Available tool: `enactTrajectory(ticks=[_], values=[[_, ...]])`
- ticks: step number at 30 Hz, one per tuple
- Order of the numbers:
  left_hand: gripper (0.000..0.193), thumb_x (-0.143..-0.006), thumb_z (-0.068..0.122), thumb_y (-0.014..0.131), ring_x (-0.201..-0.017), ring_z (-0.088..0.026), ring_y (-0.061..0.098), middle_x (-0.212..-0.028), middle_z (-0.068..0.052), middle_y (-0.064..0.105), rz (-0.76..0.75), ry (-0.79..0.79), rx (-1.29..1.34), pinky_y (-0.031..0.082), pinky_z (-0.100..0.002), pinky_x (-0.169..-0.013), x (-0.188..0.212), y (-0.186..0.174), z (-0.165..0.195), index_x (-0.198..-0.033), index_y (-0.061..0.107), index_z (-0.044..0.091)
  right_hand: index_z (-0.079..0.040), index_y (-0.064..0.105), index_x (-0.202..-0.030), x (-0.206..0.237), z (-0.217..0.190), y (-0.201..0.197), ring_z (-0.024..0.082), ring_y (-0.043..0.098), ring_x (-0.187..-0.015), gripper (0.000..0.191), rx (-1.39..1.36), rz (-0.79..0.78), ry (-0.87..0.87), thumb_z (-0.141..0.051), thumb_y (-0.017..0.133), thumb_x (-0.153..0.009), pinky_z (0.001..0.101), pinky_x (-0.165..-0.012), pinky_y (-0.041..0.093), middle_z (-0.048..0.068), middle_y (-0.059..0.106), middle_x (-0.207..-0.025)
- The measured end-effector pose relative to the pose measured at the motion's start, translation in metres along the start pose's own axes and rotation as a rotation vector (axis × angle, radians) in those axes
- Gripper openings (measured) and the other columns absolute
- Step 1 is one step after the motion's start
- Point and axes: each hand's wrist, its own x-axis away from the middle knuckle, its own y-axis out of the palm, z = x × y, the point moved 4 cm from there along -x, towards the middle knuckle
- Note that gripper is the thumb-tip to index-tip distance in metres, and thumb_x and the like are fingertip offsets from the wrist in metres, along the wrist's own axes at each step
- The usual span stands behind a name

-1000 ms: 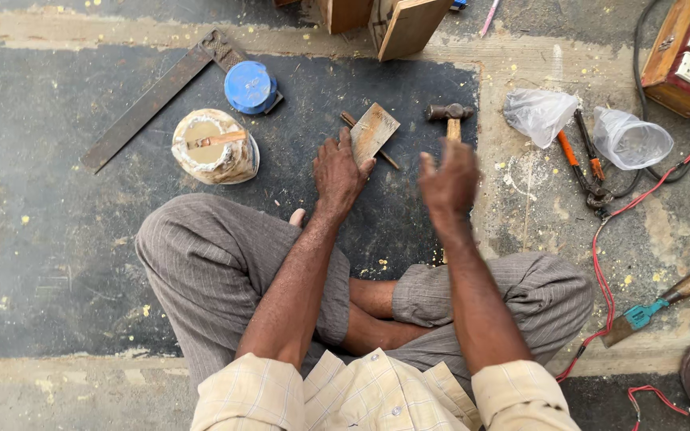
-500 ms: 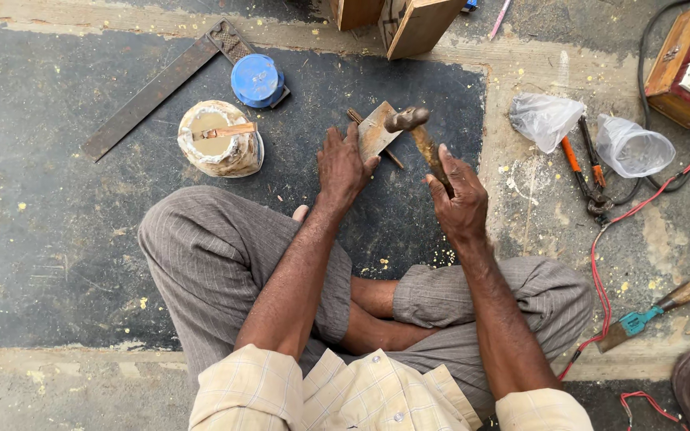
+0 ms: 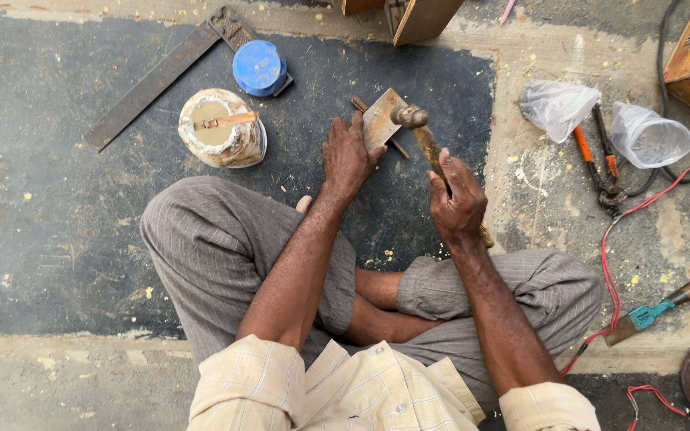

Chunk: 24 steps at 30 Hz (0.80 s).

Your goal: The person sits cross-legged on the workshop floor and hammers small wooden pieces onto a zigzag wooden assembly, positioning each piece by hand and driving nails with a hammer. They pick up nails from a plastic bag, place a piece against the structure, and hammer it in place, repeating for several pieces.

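The person sat cross-legged on the floor (image 3: 57,263), knees spread, both forearms reaching forward over the lap. Nearest the body, the right hand (image 3: 458,199) was clenched around the wooden handle of a hammer (image 3: 421,132), its grip taken well back from the head, which lay on or just above the small wooden block (image 3: 380,120). The left hand (image 3: 348,156) was flat and spread, its grip not closed on anything, fingertips pressing the block's near edge down against the dark mat. To strike well here, I judged the holding fingers should stay low and clear of the head's path, the block pinned so it cannot skip, and the blows kept short and square rather than swung wide. Whether a nail or pin stood under the hammer head could not be told from this view; a thin dark rod (image 3: 373,120) showed just beyond the block, partly under it. Further left stood a glue-caked pot (image 3: 221,128) with a stick across its mouth, then a blue round lid (image 3: 258,66) and a long metal square (image 3: 153,84). To the far right lay orange-handled pliers (image 3: 596,164), two clear plastic bags (image 3: 600,120), a red wire (image 3: 612,263) and a chisel (image 3: 664,303).
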Motion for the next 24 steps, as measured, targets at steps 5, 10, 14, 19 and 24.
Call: enactTrajectory(ticks=[5, 10, 14, 19, 24], values=[[0.087, -0.084, 0.041, 0.083, -0.125, -0.036, 0.051, -0.132, -0.018, 0.045, 0.021, 0.006, 0.018, 0.046, -0.055, -0.099, 0.003, -0.007, 0.007, -0.152, 0.039, 0.01, -0.006, 0.06, -0.145, -0.002, -0.005, -0.003, 0.032, 0.072, -0.11, 0.045, 0.01, 0.016, 0.028, -0.01, 0.071, -0.101, 0.0402, -0.088, 0.061, 0.019, 0.071, -0.126], [0.084, -0.083, 0.039, 0.085, -0.124, -0.037, 0.053, -0.131, -0.018, 0.048, 0.063, 0.017, 0.023, 0.047, -0.055, -0.099, 0.004, -0.01, 0.008, -0.149, 0.043, 0.01, -0.008, 0.063, -0.144, -0.009, -0.01, -0.005, 0.032, 0.073, -0.104, 0.049, 0.084, -0.057, 0.06, -0.01, 0.074, -0.096, 0.0408, -0.083, 0.061, 0.016, 0.073, -0.122], [0.085, -0.081, 0.039, 0.086, -0.124, -0.037, 0.053, -0.132, -0.018, 0.048, 0.065, 0.003, 0.031, 0.047, -0.055, -0.099, 0.003, -0.011, 0.007, -0.148, 0.043, 0.01, -0.007, 0.06, -0.146, -0.01, -0.013, -0.009, 0.028, 0.073, -0.108, 0.046, -0.012, 0.052, 0.027, -0.01, 0.072, -0.102, 0.0379, -0.086, 0.062, 0.015, 0.072, -0.126], [0.086, -0.084, 0.039, 0.083, -0.124, -0.038, 0.052, -0.133, -0.021, 0.046, 0.029, 0.021, 0.033, 0.047, -0.056, -0.098, 0.004, -0.011, 0.008, -0.15, 0.039, 0.007, -0.006, 0.064, -0.142, -0.011, -0.021, -0.004, 0.032, 0.073, -0.105, 0.047, 0.058, -0.003, 0.018, -0.012, 0.073, -0.096, 0.0396, -0.082, 0.062, 0.017, 0.073, -0.12], [0.085, -0.085, 0.04, 0.082, -0.125, -0.037, 0.051, -0.132, -0.021, 0.046, 0.017, 0.004, 0.041, 0.045, -0.056, -0.1, 0.001, -0.011, 0.008, -0.15, 0.038, 0.008, -0.009, 0.062, -0.142, -0.034, -0.029, 0.006, 0.027, 0.075, -0.1, 0.037, -0.066, -0.001, 0.14, -0.013, 0.067, -0.105, 0.0348, -0.077, 0.064, 0.014, 0.073, -0.122]])
